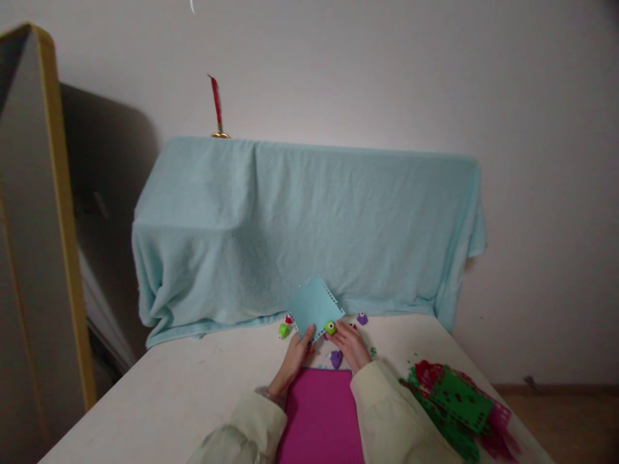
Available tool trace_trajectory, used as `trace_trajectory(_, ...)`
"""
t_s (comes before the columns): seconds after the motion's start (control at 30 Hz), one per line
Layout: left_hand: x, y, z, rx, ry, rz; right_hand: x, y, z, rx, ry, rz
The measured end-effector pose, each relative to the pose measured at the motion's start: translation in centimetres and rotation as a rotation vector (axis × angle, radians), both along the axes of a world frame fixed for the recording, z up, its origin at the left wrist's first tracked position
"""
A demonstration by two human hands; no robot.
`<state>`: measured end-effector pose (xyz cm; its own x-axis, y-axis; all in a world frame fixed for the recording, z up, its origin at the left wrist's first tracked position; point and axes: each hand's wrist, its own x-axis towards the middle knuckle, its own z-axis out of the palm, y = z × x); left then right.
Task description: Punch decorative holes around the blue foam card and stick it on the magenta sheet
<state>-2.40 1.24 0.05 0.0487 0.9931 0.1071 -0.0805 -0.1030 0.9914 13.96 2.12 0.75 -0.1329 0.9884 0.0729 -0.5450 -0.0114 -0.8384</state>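
My left hand [296,357] pinches the lower corner of a light blue paper sheet [313,305] held up above the white table [169,393]. One edge of the sheet shows a row of small punched holes. My right hand [352,345] grips a small green craft punch [330,327] clamped on the sheet's lower right edge. A magenta sheet [320,415] lies flat on the table between my forearms.
More small punches lie around: green [283,330], purple [362,318] and purple [335,358]. A pile of punched green and red paper [457,403] sits at the right. A light blue cloth [309,225] drapes a bulky object behind. A yellow-edged board [53,212] stands left.
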Motion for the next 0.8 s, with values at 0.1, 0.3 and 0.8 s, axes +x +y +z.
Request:
trace_trajectory(0.1, 0.2, 0.2, -0.6, 0.003, -0.013, -0.011, -0.1, -0.2, 0.0, 0.029, -0.031, -0.016)
trace_trajectory(0.3, 0.3, 0.3, -1.1, 0.013, 0.026, -0.051, -0.2, -0.3, 0.2, 0.056, -0.082, 0.019)
trace_trajectory(0.8, 0.2, 0.1, -1.1, 0.022, 0.048, -0.114, -0.3, -0.7, 1.0, 0.039, -0.158, 0.008)
